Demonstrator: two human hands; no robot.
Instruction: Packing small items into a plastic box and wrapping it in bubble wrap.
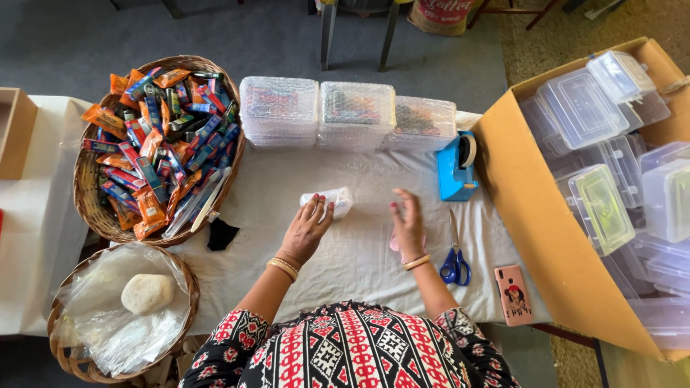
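My left hand (307, 228) rests palm-down on the white cloth, fingertips touching a small bubble-wrapped bundle (332, 200) in the middle of the table (359, 259). My right hand (407, 223) hovers just to the right with fingers spread; something small and pink (394, 244) shows under its palm, and I cannot tell whether the hand holds it. Three stacks of bubble-wrapped boxes (350, 113) stand in a row at the table's far edge.
A wicker basket of colourful snack packets (159, 147) is at the left, and a second basket with plastic bags and a pale lump (122, 312) at the near left. Blue tape dispenser (458, 167), blue scissors (455, 260), pink phone (513, 294). A cardboard box of clear plastic containers (604, 172) stands at the right.
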